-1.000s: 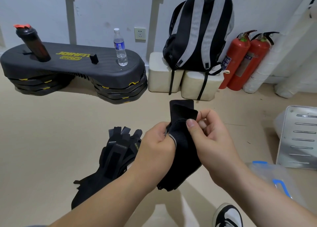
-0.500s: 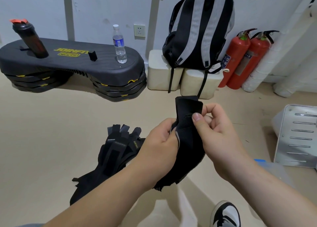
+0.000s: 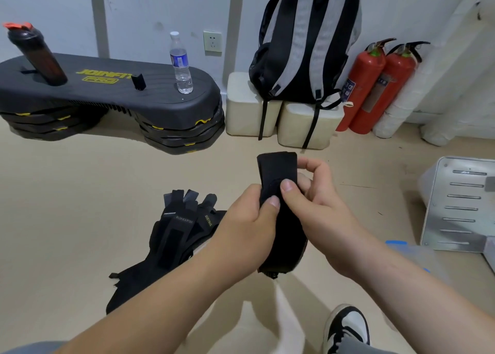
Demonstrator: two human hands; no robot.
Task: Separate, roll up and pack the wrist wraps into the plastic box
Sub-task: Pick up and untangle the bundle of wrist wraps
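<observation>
A black wrist wrap hangs upright in front of me, its top end sticking up above my fingers and its lower part drooping between my wrists. My left hand pinches its left edge with the thumb on the front. My right hand pinches its right edge, thumb pressed on the fabric. On the floor to the left lies a pile of several black wrist wraps, partly hidden by my left forearm. The clear plastic box with blue clips shows at the right, mostly behind my right forearm.
A black step platform carries a dark shaker bottle and a water bottle. A striped backpack sits on white blocks. Two red fire extinguishers stand beside it. A metal slotted panel lies right. My shoe is below.
Both hands have brought the wrap straighter and more upright, with the thumbs now close together on its front. The camera view has shifted slightly, hiding more of the plastic box.
</observation>
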